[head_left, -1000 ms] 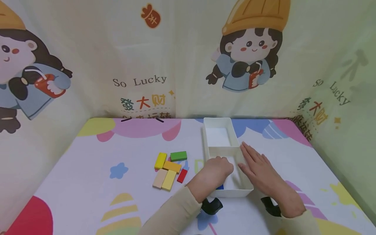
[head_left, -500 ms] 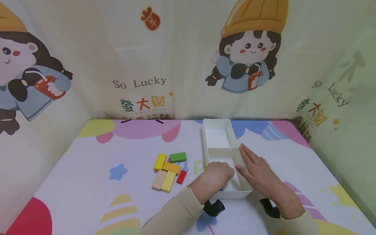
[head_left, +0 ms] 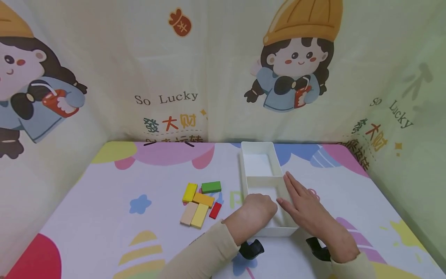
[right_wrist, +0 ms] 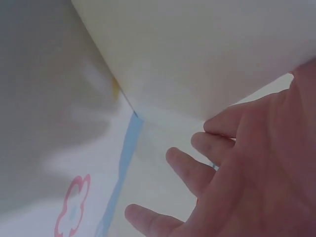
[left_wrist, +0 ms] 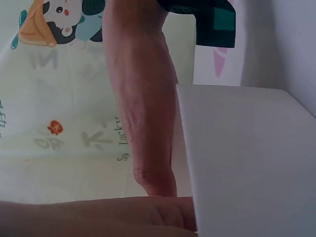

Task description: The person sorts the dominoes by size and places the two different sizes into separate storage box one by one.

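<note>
A white two-compartment box [head_left: 277, 231] stands lengthwise on the table, right of the middle in the head view. My left hand [head_left: 256, 211] reaches over its near compartment with the knuckles bent downward; the fingertips and whatever lies under them are hidden, so I cannot tell what it holds. My right hand [head_left: 310, 207] rests along the box's right wall, fingers straight, thumb near the rim. In the right wrist view its fingers [right_wrist: 190, 170] are extended and slightly spread beside the box's white wall [right_wrist: 197, 54].
Left of the box lie several blocks: a green block [head_left: 211, 187], a bright yellow block [head_left: 189, 192], an orange block [head_left: 203, 199], a beige block [head_left: 189, 214], a pale yellow block [head_left: 199, 216] and a small red block [head_left: 215, 210]. A printed curtain [head_left: 223, 77] closes off the back and sides.
A blue piece seen under my left hand in the box one second ago shrank to a sliver, and is now hidden behind the hand. Both hands have shifted only slightly.
</note>
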A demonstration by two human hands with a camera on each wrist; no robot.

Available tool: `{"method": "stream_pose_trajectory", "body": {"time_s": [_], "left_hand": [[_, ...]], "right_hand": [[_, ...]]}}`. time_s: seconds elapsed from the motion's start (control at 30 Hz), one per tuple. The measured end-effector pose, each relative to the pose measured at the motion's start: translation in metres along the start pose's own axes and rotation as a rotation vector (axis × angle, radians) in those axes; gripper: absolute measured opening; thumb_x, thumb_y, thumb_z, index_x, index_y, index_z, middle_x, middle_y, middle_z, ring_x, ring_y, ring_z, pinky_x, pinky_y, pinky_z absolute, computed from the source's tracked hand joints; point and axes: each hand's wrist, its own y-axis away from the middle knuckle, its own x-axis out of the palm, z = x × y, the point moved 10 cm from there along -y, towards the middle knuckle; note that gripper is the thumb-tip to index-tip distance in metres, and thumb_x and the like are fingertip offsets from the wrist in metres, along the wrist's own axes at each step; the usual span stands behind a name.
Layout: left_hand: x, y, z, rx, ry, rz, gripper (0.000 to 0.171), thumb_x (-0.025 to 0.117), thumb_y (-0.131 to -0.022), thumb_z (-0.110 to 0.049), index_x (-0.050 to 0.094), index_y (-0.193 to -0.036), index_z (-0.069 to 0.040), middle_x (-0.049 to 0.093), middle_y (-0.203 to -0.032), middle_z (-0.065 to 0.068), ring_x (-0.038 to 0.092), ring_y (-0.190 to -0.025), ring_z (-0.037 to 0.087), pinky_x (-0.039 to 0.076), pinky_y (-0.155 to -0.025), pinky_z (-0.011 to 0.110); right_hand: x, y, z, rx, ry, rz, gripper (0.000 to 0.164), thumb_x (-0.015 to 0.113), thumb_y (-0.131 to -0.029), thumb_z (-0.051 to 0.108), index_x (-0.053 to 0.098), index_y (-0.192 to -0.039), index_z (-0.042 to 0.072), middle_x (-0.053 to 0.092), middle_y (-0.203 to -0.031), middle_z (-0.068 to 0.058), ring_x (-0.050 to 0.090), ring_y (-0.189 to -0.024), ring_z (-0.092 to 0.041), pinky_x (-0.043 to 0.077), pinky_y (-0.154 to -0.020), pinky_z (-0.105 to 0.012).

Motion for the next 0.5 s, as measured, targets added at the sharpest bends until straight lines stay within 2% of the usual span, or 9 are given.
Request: {"method": "stream_pose_trajectory", "body": {"time_s": [0.13,0.27,0.33,0.5], "left_hand": [[0.0,0.002,0.002,-0.041,-0.023,0.01,0.019,0.069,-0.093,-0.025,0.072,-0.106,-0.039,0.069,-0.104,-0.017,0.064,-0.091,0.008,0.049,-0.086,0.028],[0.003,0.005,0.001,-0.035,-0.055,0.005,0.021,0.065,-0.095,-0.027,0.071,-0.108,-0.042,0.068,-0.11,-0.016,0.059,-0.096,0.011,0.044,-0.09,0.03],[0.003,0.008,0.0,-0.006,-0.076,-0.034,0.021,0.064,-0.096,-0.026,0.072,-0.107,-0.041,0.067,-0.108,-0.014,0.056,-0.096,0.011,0.043,-0.089,0.03],[-0.004,0.019,0.004,0.087,-0.101,-0.188,0.02,0.07,-0.092,-0.03,0.072,-0.11,-0.037,0.065,-0.105,-0.008,0.054,-0.098,0.012,0.044,-0.091,0.028]], "right_hand": [[-0.002,-0.001,0.003,-0.012,0.016,-0.023,0.079,0.046,-0.102,0.05,0.016,-0.158,0.003,0.014,-0.166,-0.015,0.026,-0.147,-0.044,0.023,-0.112,-0.066],[0.002,0.001,0.003,-0.012,0.007,-0.015,0.08,0.046,-0.102,0.05,0.016,-0.157,0.002,0.014,-0.166,-0.016,0.026,-0.147,-0.044,0.024,-0.112,-0.065],[0.004,0.001,0.003,-0.016,0.01,-0.013,0.079,0.046,-0.102,0.049,0.016,-0.157,0.001,0.014,-0.166,-0.017,0.026,-0.147,-0.044,0.025,-0.112,-0.065],[0.003,0.001,0.002,-0.015,0.02,-0.026,0.079,0.046,-0.102,0.049,0.016,-0.157,0.001,0.014,-0.166,-0.017,0.027,-0.147,-0.044,0.025,-0.112,-0.064]]}}
